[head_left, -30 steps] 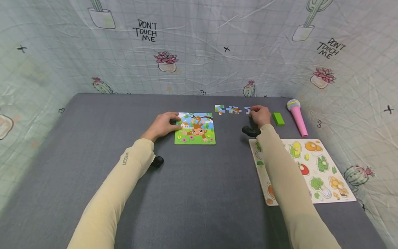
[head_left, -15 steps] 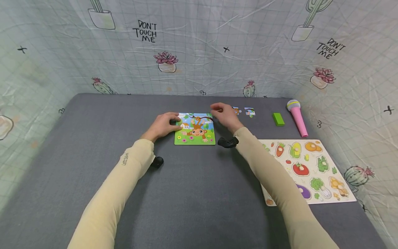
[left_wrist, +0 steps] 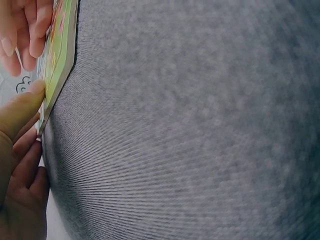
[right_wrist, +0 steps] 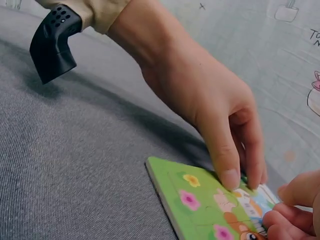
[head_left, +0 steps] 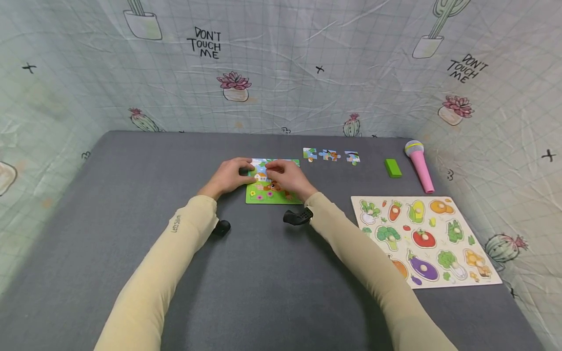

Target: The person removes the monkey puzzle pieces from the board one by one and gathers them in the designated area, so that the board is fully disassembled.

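right hand [head_left: 289,176] has moved over the puzzle [head_left: 267,196], grip unclear; left hand [head_left: 227,177], loosely spread, touches it.

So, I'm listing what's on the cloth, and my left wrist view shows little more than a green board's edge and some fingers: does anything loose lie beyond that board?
Observer: Yes. The head view shows three loose jigsaw pieces in a row, off the far right corner of that jigsaw puzzle.
Operator: Good. And farther right, past the row?
Observer: A green block, lying apart from the pieces, then a pink microphone.
Operator: Can you see the whole picture on the puzzle?
Observer: No. In the head view the right hand is over it and hides much of its right part.
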`<state>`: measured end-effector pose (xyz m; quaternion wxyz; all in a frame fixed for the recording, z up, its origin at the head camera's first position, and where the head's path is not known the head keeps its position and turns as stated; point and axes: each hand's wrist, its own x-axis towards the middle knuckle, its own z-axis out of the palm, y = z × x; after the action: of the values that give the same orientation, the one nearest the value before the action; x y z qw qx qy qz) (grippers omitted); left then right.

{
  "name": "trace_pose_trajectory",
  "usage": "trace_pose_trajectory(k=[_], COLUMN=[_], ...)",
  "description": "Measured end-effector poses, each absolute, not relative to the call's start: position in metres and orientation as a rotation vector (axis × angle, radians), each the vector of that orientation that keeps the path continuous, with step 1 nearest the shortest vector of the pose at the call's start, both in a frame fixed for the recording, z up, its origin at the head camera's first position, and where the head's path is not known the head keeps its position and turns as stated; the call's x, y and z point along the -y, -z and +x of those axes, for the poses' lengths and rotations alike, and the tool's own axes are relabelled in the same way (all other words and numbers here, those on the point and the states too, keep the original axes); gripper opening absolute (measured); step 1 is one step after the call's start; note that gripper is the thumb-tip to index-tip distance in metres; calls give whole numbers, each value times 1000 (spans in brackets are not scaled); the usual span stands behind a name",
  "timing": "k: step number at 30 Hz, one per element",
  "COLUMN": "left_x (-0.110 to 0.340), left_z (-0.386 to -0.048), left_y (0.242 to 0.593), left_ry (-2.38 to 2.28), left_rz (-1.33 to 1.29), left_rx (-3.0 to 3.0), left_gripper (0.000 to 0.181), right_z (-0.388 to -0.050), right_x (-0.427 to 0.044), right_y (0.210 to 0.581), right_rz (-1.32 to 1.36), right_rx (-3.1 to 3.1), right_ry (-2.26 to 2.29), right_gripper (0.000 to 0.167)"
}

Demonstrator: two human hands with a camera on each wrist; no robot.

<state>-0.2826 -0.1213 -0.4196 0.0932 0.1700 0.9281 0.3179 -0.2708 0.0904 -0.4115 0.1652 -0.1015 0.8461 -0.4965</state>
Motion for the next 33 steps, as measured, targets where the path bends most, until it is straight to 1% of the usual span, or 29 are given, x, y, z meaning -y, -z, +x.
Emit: trace_pose_trajectory(k=[7,33], left_x=[122,128], left_z=[-283,-285], left_y=[419,414], left_ry=[-933,-907], left_rz=[507,582], left_rx=[-2753,-2691], left_gripper=[44,48], right_z=[-269,-269], right_x=[-88,-86], right_y=[414,416], right_rz=[-266,-252], right_rx=[-2441,-2446], right_ry=[1415,1410], right_gripper=[33,32])
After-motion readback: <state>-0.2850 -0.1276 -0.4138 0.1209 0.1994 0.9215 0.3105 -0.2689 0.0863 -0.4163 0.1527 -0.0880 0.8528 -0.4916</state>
